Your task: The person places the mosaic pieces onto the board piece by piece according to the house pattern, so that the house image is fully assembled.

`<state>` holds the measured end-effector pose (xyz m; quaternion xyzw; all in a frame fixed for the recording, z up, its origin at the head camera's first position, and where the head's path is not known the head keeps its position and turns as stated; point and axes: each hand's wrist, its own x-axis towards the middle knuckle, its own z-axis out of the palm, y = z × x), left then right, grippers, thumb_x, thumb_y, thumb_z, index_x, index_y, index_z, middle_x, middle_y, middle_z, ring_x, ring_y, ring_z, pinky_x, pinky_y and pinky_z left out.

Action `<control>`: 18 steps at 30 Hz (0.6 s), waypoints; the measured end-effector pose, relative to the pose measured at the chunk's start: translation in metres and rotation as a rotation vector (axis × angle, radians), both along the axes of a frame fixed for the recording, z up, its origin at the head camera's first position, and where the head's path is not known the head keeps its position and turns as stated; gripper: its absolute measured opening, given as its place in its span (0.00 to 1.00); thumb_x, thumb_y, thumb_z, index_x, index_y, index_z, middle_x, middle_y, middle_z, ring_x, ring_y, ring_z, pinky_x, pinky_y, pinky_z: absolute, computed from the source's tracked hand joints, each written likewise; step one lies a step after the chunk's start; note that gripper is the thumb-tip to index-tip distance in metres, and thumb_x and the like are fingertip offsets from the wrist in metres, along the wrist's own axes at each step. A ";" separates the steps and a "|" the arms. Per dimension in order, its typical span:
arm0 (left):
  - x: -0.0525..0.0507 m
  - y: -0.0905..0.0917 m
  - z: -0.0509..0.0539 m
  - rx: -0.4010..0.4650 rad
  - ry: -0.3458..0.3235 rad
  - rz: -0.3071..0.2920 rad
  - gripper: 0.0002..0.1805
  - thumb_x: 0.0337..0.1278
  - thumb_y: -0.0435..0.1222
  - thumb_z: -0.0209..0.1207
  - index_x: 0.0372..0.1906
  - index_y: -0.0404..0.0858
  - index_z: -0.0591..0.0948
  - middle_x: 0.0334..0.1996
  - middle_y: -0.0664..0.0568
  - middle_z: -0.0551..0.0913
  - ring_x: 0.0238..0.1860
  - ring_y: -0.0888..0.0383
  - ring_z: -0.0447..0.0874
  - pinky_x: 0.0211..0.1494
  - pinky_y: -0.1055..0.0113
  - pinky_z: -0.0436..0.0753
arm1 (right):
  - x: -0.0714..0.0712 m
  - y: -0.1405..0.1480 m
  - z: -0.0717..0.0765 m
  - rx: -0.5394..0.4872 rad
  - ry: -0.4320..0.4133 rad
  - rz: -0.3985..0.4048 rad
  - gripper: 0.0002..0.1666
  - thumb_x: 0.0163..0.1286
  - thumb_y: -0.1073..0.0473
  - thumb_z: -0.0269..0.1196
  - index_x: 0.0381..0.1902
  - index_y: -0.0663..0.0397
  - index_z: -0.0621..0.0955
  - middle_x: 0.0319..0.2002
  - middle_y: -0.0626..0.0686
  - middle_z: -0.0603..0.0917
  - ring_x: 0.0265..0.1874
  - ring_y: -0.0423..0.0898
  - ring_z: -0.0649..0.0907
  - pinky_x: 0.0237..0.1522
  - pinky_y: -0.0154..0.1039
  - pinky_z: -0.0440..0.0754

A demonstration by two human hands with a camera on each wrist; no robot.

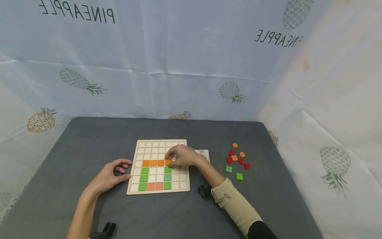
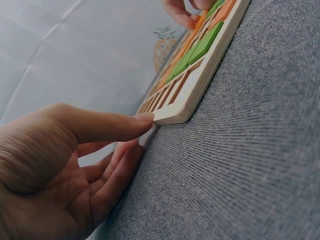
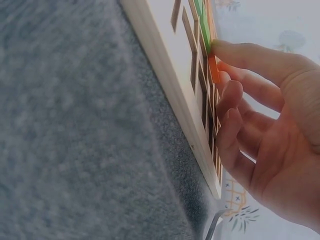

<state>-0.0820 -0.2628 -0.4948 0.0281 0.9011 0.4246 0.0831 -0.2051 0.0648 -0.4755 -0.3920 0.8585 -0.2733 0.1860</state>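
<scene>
A wooden grid board [image 1: 158,141] lies on the table with green, orange and salmon square tiles in some cells. My right hand [image 1: 184,156] is over its right half and pinches an orange square tile [image 3: 214,69] between thumb and forefinger. That tile is at the right end of an orange row [image 1: 153,163], above a column of green tiles [image 1: 167,177]. My left hand [image 1: 108,175] rests at the board's left edge, its thumb tip touching the rim and its other fingers loosely bent. In the left wrist view, green tiles [image 2: 205,46] show beyond the thumb.
Right of the board lie loose pieces: orange discs [image 1: 235,145], red pieces [image 1: 246,166], an orange square [image 1: 234,158] and green squares [image 1: 239,176]. A printed card [image 1: 204,153] is partly hidden by my right arm. Pineapple-print cloth [image 1: 167,93] hangs behind the grey table [image 1: 98,139].
</scene>
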 end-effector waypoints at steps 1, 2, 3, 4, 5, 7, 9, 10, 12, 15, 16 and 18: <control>0.000 0.000 0.000 0.000 0.000 0.000 0.29 0.62 0.35 0.76 0.66 0.34 0.81 0.55 0.41 0.83 0.47 0.57 0.79 0.46 0.68 0.78 | 0.000 0.000 0.000 -0.005 0.002 0.004 0.13 0.71 0.54 0.76 0.52 0.47 0.91 0.48 0.47 0.93 0.48 0.42 0.88 0.53 0.35 0.83; 0.000 0.000 0.000 0.001 0.001 -0.001 0.29 0.62 0.35 0.76 0.66 0.34 0.81 0.55 0.42 0.83 0.47 0.57 0.79 0.46 0.68 0.78 | 0.000 0.000 -0.001 -0.012 0.003 0.009 0.13 0.71 0.55 0.76 0.52 0.48 0.91 0.48 0.48 0.93 0.47 0.42 0.88 0.52 0.34 0.83; 0.000 0.000 -0.001 0.002 0.004 -0.002 0.29 0.62 0.35 0.76 0.66 0.34 0.81 0.55 0.41 0.83 0.47 0.57 0.79 0.46 0.68 0.78 | 0.000 0.000 -0.001 -0.017 0.006 0.012 0.13 0.71 0.55 0.75 0.52 0.48 0.91 0.48 0.48 0.93 0.46 0.41 0.88 0.51 0.34 0.83; 0.000 -0.001 -0.001 0.003 0.006 -0.004 0.29 0.62 0.35 0.76 0.66 0.34 0.81 0.55 0.41 0.83 0.47 0.57 0.79 0.46 0.68 0.78 | 0.000 0.000 -0.002 -0.022 0.009 0.015 0.13 0.72 0.56 0.75 0.52 0.49 0.91 0.49 0.49 0.93 0.44 0.41 0.88 0.49 0.33 0.82; 0.000 -0.001 -0.001 0.005 0.009 -0.006 0.29 0.62 0.35 0.76 0.66 0.34 0.81 0.55 0.41 0.83 0.47 0.57 0.79 0.46 0.68 0.78 | 0.000 0.000 -0.002 -0.028 0.009 0.018 0.13 0.72 0.56 0.75 0.52 0.50 0.91 0.49 0.50 0.93 0.42 0.40 0.87 0.48 0.33 0.82; 0.000 -0.001 -0.001 0.006 0.014 -0.009 0.29 0.62 0.35 0.76 0.66 0.34 0.82 0.55 0.41 0.83 0.47 0.58 0.79 0.46 0.68 0.78 | 0.000 0.000 -0.002 -0.037 0.007 0.023 0.12 0.73 0.57 0.74 0.53 0.50 0.91 0.49 0.51 0.93 0.37 0.39 0.85 0.44 0.31 0.81; 0.000 -0.001 -0.001 0.004 0.015 -0.008 0.29 0.62 0.35 0.76 0.66 0.34 0.82 0.55 0.42 0.83 0.47 0.58 0.79 0.46 0.68 0.78 | 0.001 0.000 -0.002 -0.044 0.005 0.027 0.12 0.74 0.58 0.73 0.53 0.51 0.91 0.49 0.52 0.93 0.33 0.37 0.84 0.41 0.31 0.79; 0.000 -0.001 -0.001 0.003 0.013 -0.007 0.29 0.62 0.35 0.76 0.66 0.35 0.82 0.55 0.42 0.83 0.47 0.58 0.79 0.46 0.68 0.78 | 0.001 0.000 -0.002 -0.047 0.002 0.028 0.12 0.75 0.58 0.72 0.53 0.52 0.91 0.49 0.52 0.93 0.31 0.37 0.83 0.40 0.30 0.79; 0.000 0.000 -0.001 0.002 0.009 -0.004 0.29 0.62 0.35 0.76 0.66 0.34 0.82 0.55 0.42 0.83 0.47 0.58 0.79 0.46 0.68 0.78 | 0.001 0.000 -0.002 -0.054 -0.004 0.030 0.11 0.75 0.59 0.72 0.53 0.52 0.91 0.48 0.52 0.93 0.29 0.37 0.82 0.39 0.30 0.78; 0.001 0.000 -0.001 0.003 0.004 -0.001 0.29 0.62 0.35 0.76 0.66 0.34 0.81 0.55 0.42 0.83 0.48 0.58 0.79 0.47 0.69 0.78 | 0.001 0.000 0.000 -0.064 -0.013 0.029 0.10 0.76 0.59 0.71 0.52 0.53 0.91 0.48 0.52 0.93 0.28 0.37 0.83 0.37 0.29 0.78; 0.001 0.000 -0.001 0.005 0.003 -0.001 0.29 0.63 0.35 0.76 0.66 0.34 0.81 0.55 0.42 0.83 0.48 0.58 0.79 0.47 0.69 0.78 | 0.001 0.001 0.001 -0.070 -0.018 0.029 0.10 0.76 0.60 0.70 0.52 0.53 0.91 0.48 0.53 0.93 0.27 0.37 0.83 0.37 0.29 0.79; 0.001 -0.001 -0.001 0.008 0.005 0.000 0.29 0.63 0.35 0.76 0.66 0.34 0.81 0.55 0.42 0.83 0.48 0.58 0.79 0.47 0.69 0.78 | 0.001 0.002 0.002 -0.074 -0.025 0.024 0.10 0.77 0.60 0.70 0.53 0.54 0.91 0.48 0.53 0.93 0.27 0.37 0.84 0.36 0.29 0.79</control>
